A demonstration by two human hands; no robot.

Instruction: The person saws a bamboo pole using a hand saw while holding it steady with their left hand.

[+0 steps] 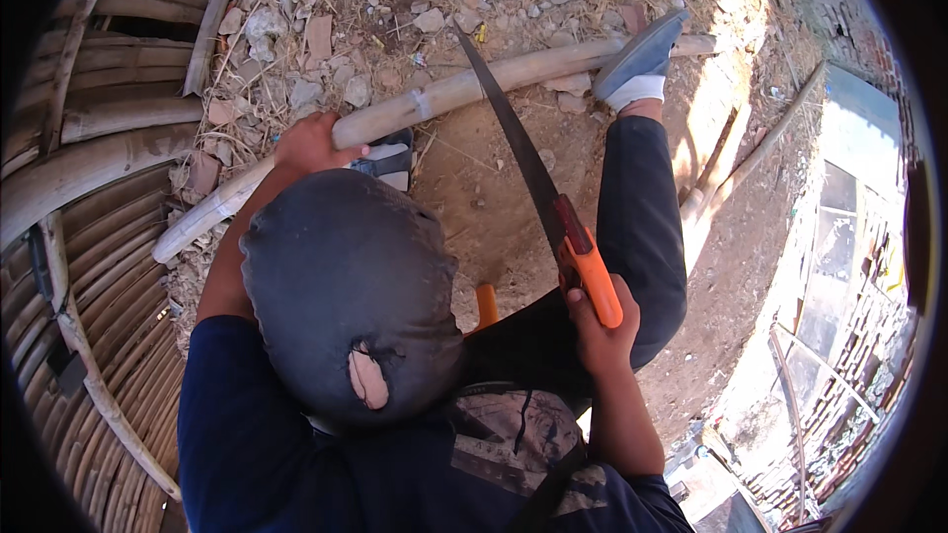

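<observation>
A long pale bamboo pole (479,84) lies slanting over the ground, from lower left to upper right. My left hand (316,145) is closed around it left of its middle, the thumb lying along its near side. In my right hand (604,328) is a handsaw (523,153), gripped by its orange handle. Its dark, tapering blade points away and to the left, and its tip crosses above the pole. My right shoe (642,57) rests against the pole's right part. Under the pole, beside my left hand, part of my left shoe (393,163) shows.
A rounded black leather-like thing (341,257) with a torn hole hides much of the near left. Behind it peeks a small orange piece (487,306). Rubble and straw (360,44) cover the far ground. Bamboo slats (118,266) stand left; thin poles (731,168) lie right.
</observation>
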